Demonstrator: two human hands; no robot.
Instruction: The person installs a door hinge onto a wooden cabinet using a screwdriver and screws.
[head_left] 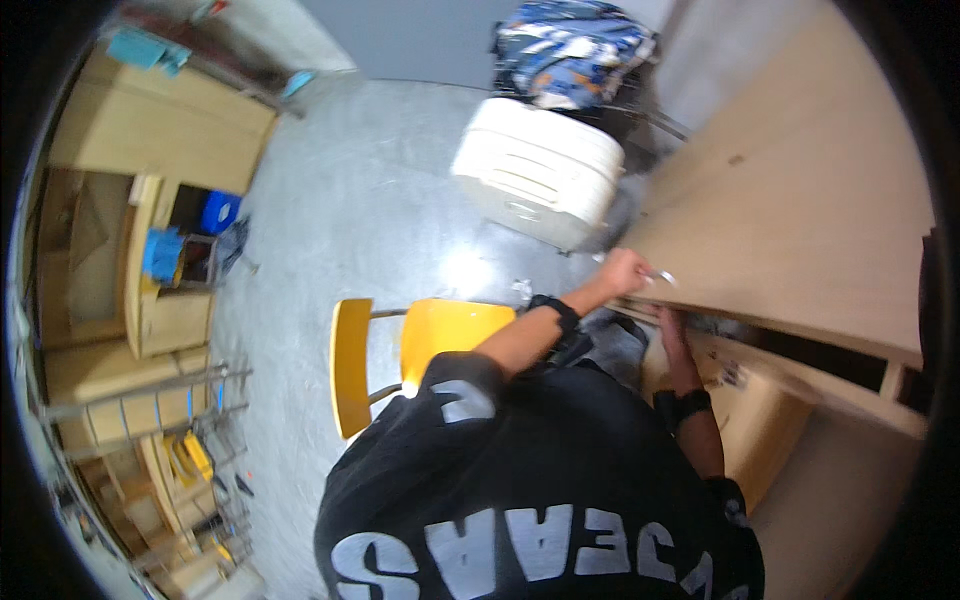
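Observation:
My left hand is closed at the front edge of a pale wooden desktop. A small shiny, whitish piece sticks out from its fingers over the wood; its kind is too blurred to tell. Just below that edge, my right hand reaches up to the underside of the top, and its fingertips are hidden there. Beneath the desktop runs a dark gap, with a pale wooden rail along its lower side. Dark bands circle both wrists.
Beyond my left hand stands a white hard-sided case with a handle. Behind it lies a blue-and-white patterned cloth bundle. A yellow chair is close by my left side. Across the grey floor are wooden desks and a metal ladder.

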